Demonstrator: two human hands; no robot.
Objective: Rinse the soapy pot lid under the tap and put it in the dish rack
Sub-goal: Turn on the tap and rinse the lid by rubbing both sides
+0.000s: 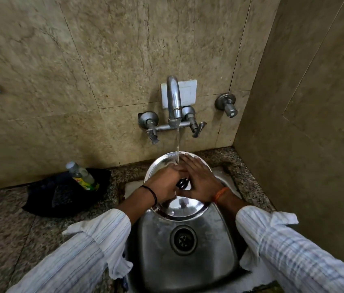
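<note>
We are in the rinsing step. The steel pot lid [182,208] sits tilted over the back of the sink [209,240], its far rim lifted toward the wall, and the stream from the tap [173,98] lands on it just beyond our fingertips.

Our left hand [164,183] lies on the lid with its fingers [172,169] together, reaching under the water; whether they grip the rim or only rest on the steel, we cannot tell. Our right hand [198,180] lies flat, fingers [188,161] slightly apart and pressed on the lid's upper face, crossing over the tips of the left. The black knob [182,183] shows in the gap between the two palms, just below the fingers.

We judge the rinse is under way, not finished; little foam shows. Next we should turn the lid so water reaches the near half below our palms, then take a firm hold by the knob or rim, since wet steel slips. No dish rack is in view, so we would have to look for it first.
</note>
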